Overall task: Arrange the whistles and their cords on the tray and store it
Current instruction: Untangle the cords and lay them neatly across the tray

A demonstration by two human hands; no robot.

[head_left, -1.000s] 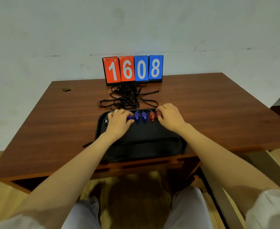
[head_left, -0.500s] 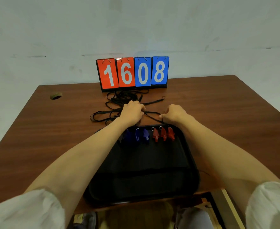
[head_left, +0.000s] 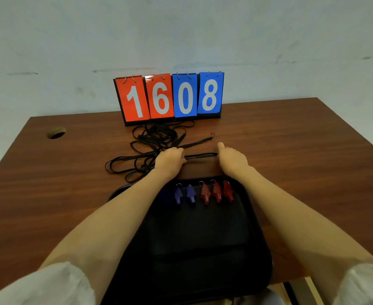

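Note:
A black tray (head_left: 203, 249) lies at the near edge of the brown table. Along its far side stand blue whistles (head_left: 185, 194) and red whistles (head_left: 217, 192) in a row; my left forearm hides the leftmost part of that row. Beyond the tray a tangle of black cords (head_left: 154, 142) lies on the table. My left hand (head_left: 170, 160) and my right hand (head_left: 231, 160) are both closed on one black cord (head_left: 201, 155), which runs nearly straight between them just past the tray's far rim.
A flip scoreboard (head_left: 170, 97) reading 1608 stands at the table's far edge against a pale wall. A round cable hole (head_left: 56, 132) sits at the far left of the table (head_left: 302, 161). The tray overhangs the table's near edge.
Both hands left the whistle row and reached beyond the tray to the cords. They have moved apart, drawing one cord out between them. The view has moved closer over the table.

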